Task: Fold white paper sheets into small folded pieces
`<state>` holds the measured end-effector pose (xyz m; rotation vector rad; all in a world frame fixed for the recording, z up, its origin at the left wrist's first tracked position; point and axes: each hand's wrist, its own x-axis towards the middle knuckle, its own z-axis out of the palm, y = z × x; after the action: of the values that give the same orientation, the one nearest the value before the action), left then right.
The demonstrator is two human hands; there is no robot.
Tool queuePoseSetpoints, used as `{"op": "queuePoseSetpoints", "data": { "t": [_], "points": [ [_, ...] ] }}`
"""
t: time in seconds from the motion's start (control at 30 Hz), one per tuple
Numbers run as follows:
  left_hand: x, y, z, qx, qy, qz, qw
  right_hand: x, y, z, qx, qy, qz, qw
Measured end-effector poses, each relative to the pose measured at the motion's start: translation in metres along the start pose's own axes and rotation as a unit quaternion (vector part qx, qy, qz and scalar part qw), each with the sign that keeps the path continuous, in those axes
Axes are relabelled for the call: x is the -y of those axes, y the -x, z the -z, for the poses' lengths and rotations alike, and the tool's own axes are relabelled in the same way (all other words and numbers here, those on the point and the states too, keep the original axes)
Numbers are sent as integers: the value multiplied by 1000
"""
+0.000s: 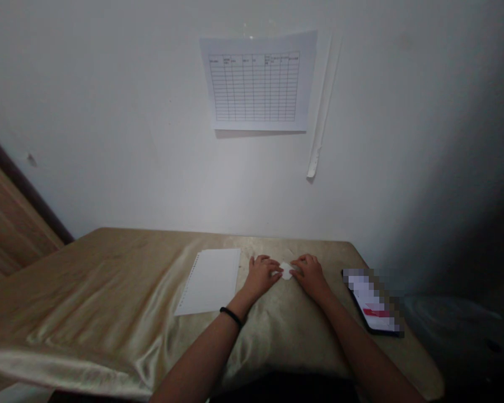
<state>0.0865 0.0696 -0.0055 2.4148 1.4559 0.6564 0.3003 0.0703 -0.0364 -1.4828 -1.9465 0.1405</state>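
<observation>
A small piece of white folded paper (286, 271) is held low over the table, between my two hands. My left hand (264, 275), with a black band on its wrist, pinches the paper's left side between thumb and fingers. From the other side, my right hand (309, 275) grips the right edge in the same way. The fingertips cover both ends of the paper, so its full shape is hidden. Left of my left hand lies a white loose-leaf sheet (212, 280) with punched holes along its left edge.
A satiny gold cloth (121, 291) with wrinkles covers the table. To the right lies a phone (372, 305), its screen lit and partly pixelated. Behind the table, a printed grid sheet (256, 84) hangs on the white wall (130, 140). Wooden furniture (12, 218) stands at the left.
</observation>
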Motion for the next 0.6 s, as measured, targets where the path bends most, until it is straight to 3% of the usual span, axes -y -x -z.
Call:
{"op": "queuePoseSetpoints", "data": {
  "t": [0.6],
  "points": [
    [0,0,-7,12,-27,8,1000,-7,-2,4,19,-50,-9,999]
  ]
}}
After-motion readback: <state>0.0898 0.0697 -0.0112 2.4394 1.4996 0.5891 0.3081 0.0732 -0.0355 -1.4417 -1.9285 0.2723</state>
